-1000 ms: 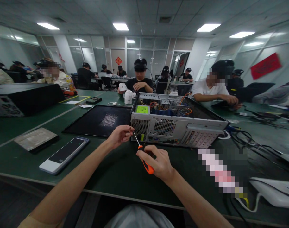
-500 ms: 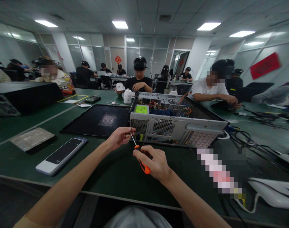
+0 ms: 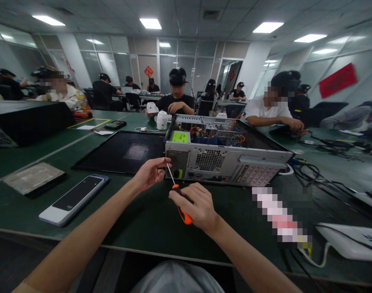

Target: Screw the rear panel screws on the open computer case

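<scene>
My right hand (image 3: 198,204) is wrapped round the orange and black handle of a screwdriver (image 3: 184,215), its shaft slanting up and to the left. At the shaft's tip, my left hand (image 3: 150,174) has its thumb and forefinger pinched; whatever is between them is too small to make out. Both hands are in front of the left rear corner of a computer case (image 3: 225,162), which lies on its side with its top uncovered. Inside, a power supply with a bright green label (image 3: 180,136) and several coloured wires show.
A black side panel (image 3: 112,156) lies left of the case. Nearer are a white phone-like device (image 3: 72,201) and a flat metallic drive (image 3: 34,178). Cables (image 3: 308,173) and a white pouch-like item (image 3: 351,240) lie right. Another black case (image 3: 33,122) stands far left. Co-workers sit across the table.
The whole view has shifted slightly, so things sit a little further left and higher. My hands keep nearly the same pose at the screwdriver and the case corner.
</scene>
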### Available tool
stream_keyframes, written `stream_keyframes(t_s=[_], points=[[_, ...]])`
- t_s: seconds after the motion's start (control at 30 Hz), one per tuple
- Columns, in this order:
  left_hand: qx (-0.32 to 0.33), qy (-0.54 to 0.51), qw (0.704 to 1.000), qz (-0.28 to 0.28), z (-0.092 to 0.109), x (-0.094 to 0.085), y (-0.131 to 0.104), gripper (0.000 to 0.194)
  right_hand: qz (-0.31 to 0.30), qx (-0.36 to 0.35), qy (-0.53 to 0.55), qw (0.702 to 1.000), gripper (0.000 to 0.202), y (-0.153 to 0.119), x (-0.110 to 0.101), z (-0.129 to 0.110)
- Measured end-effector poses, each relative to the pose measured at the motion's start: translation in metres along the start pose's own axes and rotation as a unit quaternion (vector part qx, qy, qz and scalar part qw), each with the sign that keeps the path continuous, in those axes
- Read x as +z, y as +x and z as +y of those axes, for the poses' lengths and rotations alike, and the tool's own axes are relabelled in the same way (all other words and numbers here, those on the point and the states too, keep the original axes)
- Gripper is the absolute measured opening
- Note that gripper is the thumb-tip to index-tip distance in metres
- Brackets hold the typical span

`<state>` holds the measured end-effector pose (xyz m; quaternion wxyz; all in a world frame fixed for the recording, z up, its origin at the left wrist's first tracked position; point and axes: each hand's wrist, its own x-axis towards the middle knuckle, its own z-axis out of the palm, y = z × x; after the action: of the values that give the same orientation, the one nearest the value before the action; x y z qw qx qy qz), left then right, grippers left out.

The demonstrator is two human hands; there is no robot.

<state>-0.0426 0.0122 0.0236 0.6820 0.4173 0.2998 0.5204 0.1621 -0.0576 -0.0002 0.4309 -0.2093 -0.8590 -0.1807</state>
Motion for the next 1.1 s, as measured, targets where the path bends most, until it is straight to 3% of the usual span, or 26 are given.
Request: stream_keyframes(t_s=[0.53, 1.1], points=[[0.005, -0.069, 0.997, -0.035, 0.0022, 0.0001, -0.0013, 0.017, -0.001, 0.008, 0.039, 0.999, 0.024, 0.0078, -0.0010, -0.0068], [-0.013, -0.059, 0.997, -0.044, 0.0006, -0.0061, 0.0001, 0.017, -0.022, 0.021, 0.064, 0.997, 0.025, 0.0061, -0.0029, -0.0034]])
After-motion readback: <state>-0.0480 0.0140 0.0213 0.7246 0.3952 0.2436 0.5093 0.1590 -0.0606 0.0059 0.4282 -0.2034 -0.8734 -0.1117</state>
